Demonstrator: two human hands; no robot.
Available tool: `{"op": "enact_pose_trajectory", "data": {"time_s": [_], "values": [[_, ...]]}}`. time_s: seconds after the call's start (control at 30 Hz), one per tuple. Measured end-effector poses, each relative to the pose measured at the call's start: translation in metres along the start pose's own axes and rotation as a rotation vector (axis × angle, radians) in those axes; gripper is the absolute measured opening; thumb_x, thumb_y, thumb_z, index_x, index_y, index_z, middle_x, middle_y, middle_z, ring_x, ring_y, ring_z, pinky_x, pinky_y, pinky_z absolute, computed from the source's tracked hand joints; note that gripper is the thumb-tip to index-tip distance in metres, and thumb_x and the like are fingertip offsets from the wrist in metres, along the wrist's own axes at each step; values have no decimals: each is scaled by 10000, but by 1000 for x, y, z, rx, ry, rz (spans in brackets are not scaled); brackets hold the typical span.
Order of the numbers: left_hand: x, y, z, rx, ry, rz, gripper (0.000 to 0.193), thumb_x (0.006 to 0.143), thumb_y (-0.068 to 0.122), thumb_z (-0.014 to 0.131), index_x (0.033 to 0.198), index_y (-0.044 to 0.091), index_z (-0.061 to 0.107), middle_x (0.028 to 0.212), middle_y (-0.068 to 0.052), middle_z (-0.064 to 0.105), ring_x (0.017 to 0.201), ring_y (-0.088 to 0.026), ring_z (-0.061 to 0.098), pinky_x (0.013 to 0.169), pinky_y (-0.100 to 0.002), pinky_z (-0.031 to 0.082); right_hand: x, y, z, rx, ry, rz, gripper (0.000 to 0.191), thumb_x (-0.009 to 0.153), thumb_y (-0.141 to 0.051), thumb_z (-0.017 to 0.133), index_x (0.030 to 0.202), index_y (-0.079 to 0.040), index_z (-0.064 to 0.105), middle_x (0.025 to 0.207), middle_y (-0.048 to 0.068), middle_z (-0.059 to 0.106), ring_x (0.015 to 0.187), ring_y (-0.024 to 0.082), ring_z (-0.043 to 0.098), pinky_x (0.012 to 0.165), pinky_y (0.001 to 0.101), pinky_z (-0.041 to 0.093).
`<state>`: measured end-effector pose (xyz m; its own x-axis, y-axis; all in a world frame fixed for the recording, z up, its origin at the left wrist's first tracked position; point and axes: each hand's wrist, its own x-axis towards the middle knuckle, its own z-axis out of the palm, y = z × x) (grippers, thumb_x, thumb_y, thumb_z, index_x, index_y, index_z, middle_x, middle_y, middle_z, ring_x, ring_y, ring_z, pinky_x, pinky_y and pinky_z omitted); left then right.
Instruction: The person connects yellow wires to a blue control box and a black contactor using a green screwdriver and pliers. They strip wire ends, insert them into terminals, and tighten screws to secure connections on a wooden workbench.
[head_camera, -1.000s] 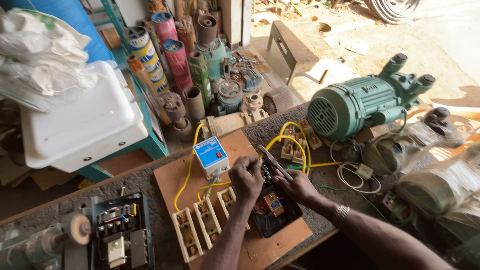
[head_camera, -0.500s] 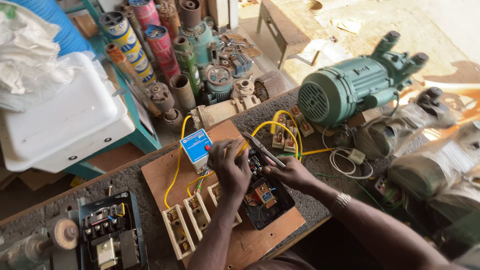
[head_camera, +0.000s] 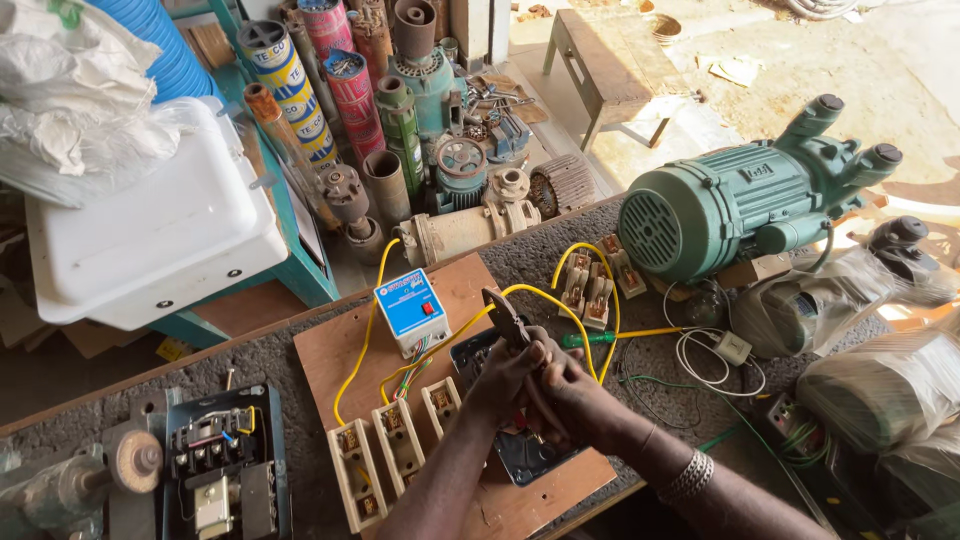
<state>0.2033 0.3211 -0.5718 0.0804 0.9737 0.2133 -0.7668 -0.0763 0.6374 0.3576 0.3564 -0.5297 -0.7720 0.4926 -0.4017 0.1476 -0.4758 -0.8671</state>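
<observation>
Both our hands, left hand (head_camera: 505, 375) and right hand (head_camera: 575, 400), clamp the pliers (head_camera: 508, 318) beside the blue box (head_camera: 411, 309); a slip could nick the yellow wire (head_camera: 470, 322) there.

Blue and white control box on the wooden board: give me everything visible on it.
The control box is a small rectangular unit, seemingly plastic, with a blue face, white sides and a red button at its right. It lies flat, slightly turned, on the wooden board. Yellow wires run past its left side, and thin multicoloured wires leave its lower edge. Neither hand touches it.
</observation>
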Motion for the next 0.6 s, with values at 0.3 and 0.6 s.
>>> {"op": "enact_pose_trajectory", "data": {"time_s": [0.3,0.6], "values": [[13,3,-10,-29,33,-88,452,770,445,841,944,98,609,791,2,629,1003,-204,720,1092,-527,452,23,25,-29,115,-14,153,740,840,-467,861,1213,23,451,809,50,605,607,142,612,484,274,501],[3,-24,-18,-10,291,-79,493,828,466,861,871,77,561,746,-34,595,763,-201,668,767,-418,579,33,44,-13,103,136,246,851,669,-443,880,1355,-361,383,632,-1,502,451,96,434,392,254,332]]}}
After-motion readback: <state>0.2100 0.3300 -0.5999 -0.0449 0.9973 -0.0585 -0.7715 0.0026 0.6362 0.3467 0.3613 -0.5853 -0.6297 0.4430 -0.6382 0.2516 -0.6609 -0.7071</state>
